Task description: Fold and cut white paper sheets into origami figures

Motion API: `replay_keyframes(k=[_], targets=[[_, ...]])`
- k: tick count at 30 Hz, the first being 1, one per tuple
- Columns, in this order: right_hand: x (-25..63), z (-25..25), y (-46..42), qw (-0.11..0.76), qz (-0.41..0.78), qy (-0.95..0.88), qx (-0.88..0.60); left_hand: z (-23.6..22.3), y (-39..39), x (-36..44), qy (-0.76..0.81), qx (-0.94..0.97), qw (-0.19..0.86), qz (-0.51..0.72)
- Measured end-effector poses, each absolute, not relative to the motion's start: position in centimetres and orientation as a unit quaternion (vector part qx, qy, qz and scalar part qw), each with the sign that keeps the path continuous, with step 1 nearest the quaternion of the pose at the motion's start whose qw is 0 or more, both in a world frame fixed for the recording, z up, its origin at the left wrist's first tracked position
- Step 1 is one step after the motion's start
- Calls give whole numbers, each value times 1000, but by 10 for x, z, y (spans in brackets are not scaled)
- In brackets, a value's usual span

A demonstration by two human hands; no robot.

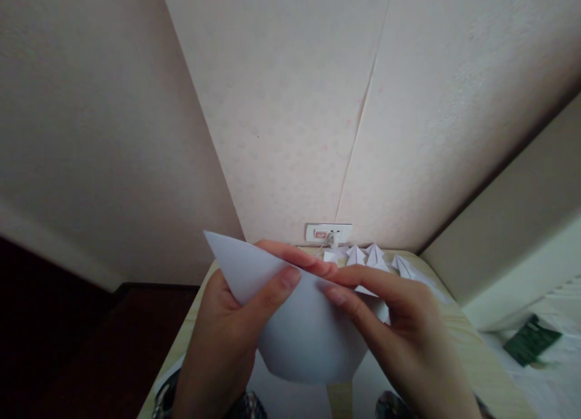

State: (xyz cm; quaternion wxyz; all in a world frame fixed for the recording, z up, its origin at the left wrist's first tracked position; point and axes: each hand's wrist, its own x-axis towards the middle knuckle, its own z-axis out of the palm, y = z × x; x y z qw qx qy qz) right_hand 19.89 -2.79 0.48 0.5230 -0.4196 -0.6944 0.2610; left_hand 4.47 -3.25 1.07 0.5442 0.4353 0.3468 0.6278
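Observation:
A white sheet of paper [308, 340] is held up above the table, its left corner pointing to the upper left and its lower part bowed toward me. My left hand [236, 322] pinches the top edge, thumb in front and fingers behind. Close beside it, my right hand [394, 316] grips the same edge between thumb and index finger. Both hands are closed on the paper, and their fingertips nearly meet. Part of the sheet's right side is hidden by my right hand.
Several folded white paper pieces [374, 255] stand at the back of the light wooden table [481, 352]. More white paper [290, 395] lies under my hands. A wall socket [328, 232] with a plug is behind. At the right, a green item [532, 340] rests on white material.

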Motion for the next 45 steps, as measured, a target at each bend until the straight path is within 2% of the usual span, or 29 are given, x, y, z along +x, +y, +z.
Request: replay_keyframes(k=[16, 28, 35, 45], targets=[[202, 8, -29, 499, 237, -726, -410, 15, -35, 49, 332, 420, 545, 645], [208, 9, -30, 450, 207, -759, -422, 24, -41, 50, 416, 401, 545, 608], [207, 6, -30, 438, 213, -771, -409, 20, -38, 52, 367, 393, 564, 627], [213, 11, -31, 401, 208, -796, -402, 19, -34, 45, 372, 409, 531, 642]])
